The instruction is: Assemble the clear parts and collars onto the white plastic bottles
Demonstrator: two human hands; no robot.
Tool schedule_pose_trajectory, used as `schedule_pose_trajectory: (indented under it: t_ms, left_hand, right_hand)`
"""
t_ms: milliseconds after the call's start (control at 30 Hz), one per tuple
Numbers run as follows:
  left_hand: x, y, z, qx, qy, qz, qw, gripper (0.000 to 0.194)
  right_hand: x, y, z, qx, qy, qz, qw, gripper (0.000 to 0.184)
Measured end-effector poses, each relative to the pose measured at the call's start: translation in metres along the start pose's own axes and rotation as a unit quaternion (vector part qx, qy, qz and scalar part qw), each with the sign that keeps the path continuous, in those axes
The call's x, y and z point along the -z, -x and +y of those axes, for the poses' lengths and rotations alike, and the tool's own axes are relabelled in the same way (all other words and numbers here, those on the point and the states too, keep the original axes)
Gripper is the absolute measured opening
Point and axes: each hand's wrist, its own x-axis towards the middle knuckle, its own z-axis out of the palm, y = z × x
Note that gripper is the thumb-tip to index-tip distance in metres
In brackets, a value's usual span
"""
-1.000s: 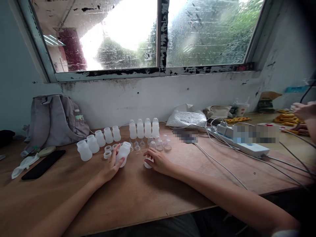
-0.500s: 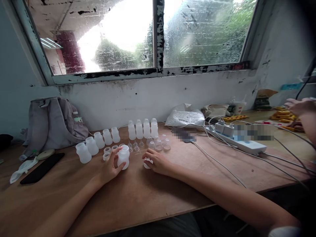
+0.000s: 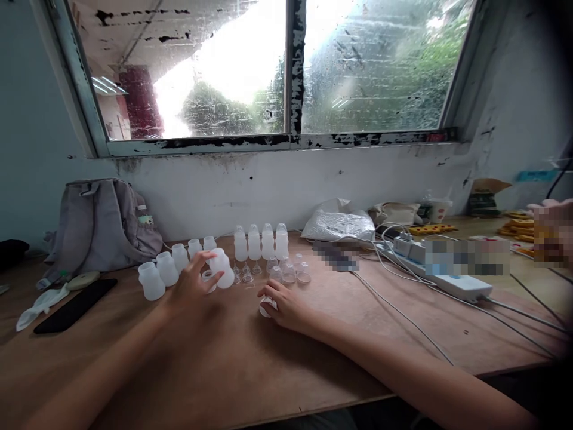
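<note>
A frosted baby bottle (image 3: 222,270) without a cap is in my left hand (image 3: 193,279), tilted and raised off the table, fingers and thumb around its sides. To its right, my right hand (image 3: 286,306) rests on the table, its fingers closed on a small white bottle collar (image 3: 267,307), partly hidden by them. Behind the hands lie several clear teats (image 3: 247,275) and several clear domed caps (image 3: 289,275). White collar rings are mostly hidden behind my left hand. Several open frosted bottles (image 3: 152,283) stand in a slanting row at left; several capped bottles (image 3: 254,243) stand at the back.
A grey backpack (image 3: 105,230) leans at the wall, with a black phone-like slab (image 3: 75,307) before it. At right lie a silvery bag (image 3: 338,224), a white power strip (image 3: 465,288) and trailing cables. Another person's hand (image 3: 553,212) is at the far right.
My left hand has lifted the bottle from upright to tilted, its top leaning left. My right hand stays about where it was with the collar. The view has shifted slightly.
</note>
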Motion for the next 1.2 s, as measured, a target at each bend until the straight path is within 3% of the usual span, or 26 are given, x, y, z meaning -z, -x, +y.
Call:
schedule_pose_trajectory:
  t_ms: [167, 267, 500, 700, 833, 933, 1067, 1200]
  left_hand:
    - [-0.017, -0.068, -0.036, -0.007, -0.167, -0.041, 0.985, 0.034]
    - [-0.038, -0.090, -0.057, 0.011, -0.210, -0.090, 0.974, 0.032]
    - [-0.084, -0.086, -0.091, 0.041, -0.238, -0.124, 0.963, 0.030]
    - [-0.088, -0.075, -0.101, 0.033, -0.259, -0.129, 0.957, 0.034]
    - [-0.082, -0.074, -0.095, 0.017, -0.259, -0.110, 0.959, 0.042]
    - [-0.078, -0.069, -0.079, 0.002, -0.256, -0.088, 0.963, 0.044]
    - [-0.072, -0.043, -0.040, -0.056, -0.209, -0.060, 0.974, 0.036]
    - [-0.063, 0.002, 0.005, -0.118, -0.115, -0.097, 0.982, 0.033]
  right_hand:
    - [-0.001, 0.000, 0.000, 0.004, -0.007, 0.002, 1.000, 0.015]
    - [-0.002, 0.001, 0.001, 0.004, -0.008, -0.002, 1.000, 0.015]
    - [0.000, 0.001, 0.000, 0.008, -0.006, -0.008, 1.000, 0.016]
    - [-0.002, 0.001, 0.001, 0.010, -0.011, -0.005, 1.000, 0.017]
    - [-0.002, 0.001, 0.000, 0.005, -0.008, 0.004, 1.000, 0.018]
    - [-0.002, 0.002, -0.003, -0.035, 0.042, 0.025, 0.998, 0.017]
    - [-0.005, 0.004, -0.003, -0.098, 0.077, -0.011, 0.992, 0.019]
    - [-0.012, 0.001, 0.000, -0.104, 0.067, -0.036, 0.992, 0.023]
